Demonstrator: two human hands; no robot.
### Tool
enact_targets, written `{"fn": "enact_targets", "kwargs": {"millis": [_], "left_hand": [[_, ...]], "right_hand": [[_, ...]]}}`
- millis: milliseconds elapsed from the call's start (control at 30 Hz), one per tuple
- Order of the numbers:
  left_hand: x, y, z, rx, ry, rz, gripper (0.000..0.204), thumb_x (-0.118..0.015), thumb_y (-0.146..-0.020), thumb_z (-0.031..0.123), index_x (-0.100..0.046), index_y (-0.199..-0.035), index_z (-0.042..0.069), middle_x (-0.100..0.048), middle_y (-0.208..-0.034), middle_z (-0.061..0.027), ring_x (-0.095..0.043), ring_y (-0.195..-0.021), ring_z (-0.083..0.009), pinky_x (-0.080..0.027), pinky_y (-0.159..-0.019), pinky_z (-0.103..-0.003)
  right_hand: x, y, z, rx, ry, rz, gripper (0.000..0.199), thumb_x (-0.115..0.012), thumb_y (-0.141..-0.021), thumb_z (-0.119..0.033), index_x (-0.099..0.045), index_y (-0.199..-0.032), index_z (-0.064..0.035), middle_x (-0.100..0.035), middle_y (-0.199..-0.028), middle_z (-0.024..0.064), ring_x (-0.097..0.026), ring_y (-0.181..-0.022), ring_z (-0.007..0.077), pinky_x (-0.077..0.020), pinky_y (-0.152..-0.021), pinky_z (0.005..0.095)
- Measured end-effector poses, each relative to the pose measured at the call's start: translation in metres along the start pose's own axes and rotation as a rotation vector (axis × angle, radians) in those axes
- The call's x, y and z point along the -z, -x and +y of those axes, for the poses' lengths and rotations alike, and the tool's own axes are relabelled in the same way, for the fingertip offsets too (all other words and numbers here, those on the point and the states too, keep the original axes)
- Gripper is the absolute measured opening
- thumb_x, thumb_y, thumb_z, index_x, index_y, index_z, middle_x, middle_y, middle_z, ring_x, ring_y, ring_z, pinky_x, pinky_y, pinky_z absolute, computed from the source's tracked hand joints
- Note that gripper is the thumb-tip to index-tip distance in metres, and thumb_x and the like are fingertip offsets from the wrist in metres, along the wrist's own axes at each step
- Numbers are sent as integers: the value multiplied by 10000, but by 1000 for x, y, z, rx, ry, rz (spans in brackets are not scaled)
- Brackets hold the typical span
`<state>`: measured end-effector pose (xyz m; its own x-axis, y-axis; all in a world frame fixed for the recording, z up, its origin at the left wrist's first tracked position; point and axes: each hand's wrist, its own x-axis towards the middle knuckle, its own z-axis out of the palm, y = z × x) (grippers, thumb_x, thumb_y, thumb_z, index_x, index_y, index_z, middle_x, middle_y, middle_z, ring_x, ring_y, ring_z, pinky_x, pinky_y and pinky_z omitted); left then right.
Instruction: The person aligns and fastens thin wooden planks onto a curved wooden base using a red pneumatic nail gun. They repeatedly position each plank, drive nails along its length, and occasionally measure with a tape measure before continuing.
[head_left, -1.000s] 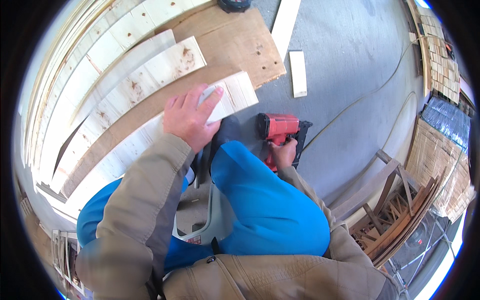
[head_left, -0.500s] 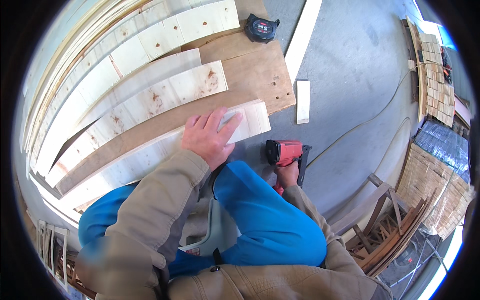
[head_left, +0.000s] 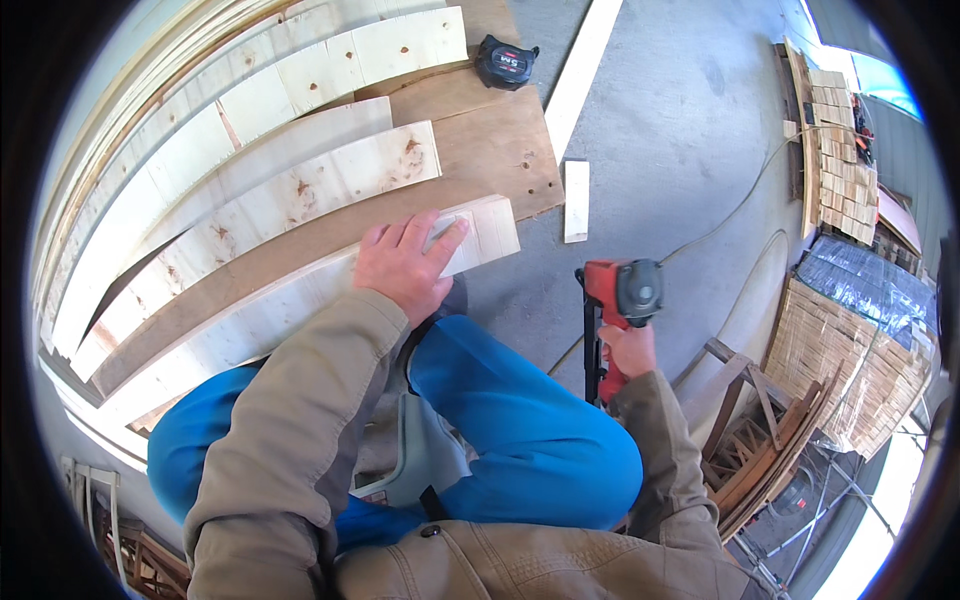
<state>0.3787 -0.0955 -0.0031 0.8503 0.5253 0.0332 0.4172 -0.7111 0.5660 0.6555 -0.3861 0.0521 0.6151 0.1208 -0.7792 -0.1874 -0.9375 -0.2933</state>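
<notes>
My left hand (head_left: 402, 262) grips a long pale wooden board (head_left: 250, 312) near its right end. The fingers reach over the top, with the thumb and fingertips near a seam in the wood. This board seems to be made of two pieces laid together. Off to the right, my right hand (head_left: 630, 350) is wrapped around the handle of a red and black nail gun (head_left: 622, 288). The nail gun is held up over the floor, apart from the board, its long black magazine on the left side.
A brown plywood sheet (head_left: 500, 150) lies under several pale boards (head_left: 300, 190). On it rests a black tape measure (head_left: 507, 62). A short wood piece (head_left: 576, 202) and a long strip (head_left: 582, 75) lie on the grey floor. A thin hose (head_left: 715, 228) crosses it toward stacked wood (head_left: 845, 155).
The nail gun has swung right in my right hand, turning so its magazine now faces left. My left hand stays on the board. The whole view has shifted slightly.
</notes>
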Motion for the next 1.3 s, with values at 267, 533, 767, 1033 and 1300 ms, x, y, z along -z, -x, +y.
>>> {"fn": "enact_targets", "kwargs": {"millis": [267, 533, 767, 1033, 1300], "left_hand": [[0, 0, -2, 4, 16, -25, 758, -861, -721, 226, -639, -1446, 237, -608, -1415, -129, -613, -1275, -315, -470, -1019, -492], [-4, 3, -7, 0, 32, -28, 846, -863, -712, 237, -571, -1506, 265, -596, -1441, -138, -609, -1292, -329, -473, -1016, -526], [-5, 2, -6, 10, 15, -59, 850, -864, -715, 241, -564, -1509, 279, -589, -1450, -132, -606, -1296, -328, -470, -1016, -527], [-3, 0, -5, 13, 10, -74, 856, -864, -710, 239, -562, -1510, 276, -588, -1449, -133, -604, -1298, -326, -468, -1016, -516], [-5, 2, -6, 14, 36, -52, 854, -852, -700, 213, -564, -1502, 268, -583, -1457, -140, -603, -1298, -334, -467, -1017, -516]], "right_hand": [[43, 101, -102, 653, 207, -152, 418, -746, -869, -27, -667, -1279, -18, -701, -1195, 116, -681, -1029, 252, -556, -869, 389], [11, 106, -135, 785, 343, -263, 525, -825, -870, -93, -625, -1351, -27, -681, -1270, 118, -668, -1152, 273, -548, -966, 412], [1, 102, -139, 851, 414, -286, 498, -818, -885, -98, -623, -1339, -29, -691, -1243, 104, -680, -1114, 253, -555, -951, 399], [-13, 113, -151, 968, 394, -245, 368, -783, -913, -74, -684, -1266, -47, -707, -1221, 81, -688, -1120, 266, -560, -952, 380], [-14, 110, -151, 1144, 551, -233, 347, -737, -911, -15, -687, -1254, 2, -712, -1151, 107, -687, -1023, 248, -559, -889, 396]]}}
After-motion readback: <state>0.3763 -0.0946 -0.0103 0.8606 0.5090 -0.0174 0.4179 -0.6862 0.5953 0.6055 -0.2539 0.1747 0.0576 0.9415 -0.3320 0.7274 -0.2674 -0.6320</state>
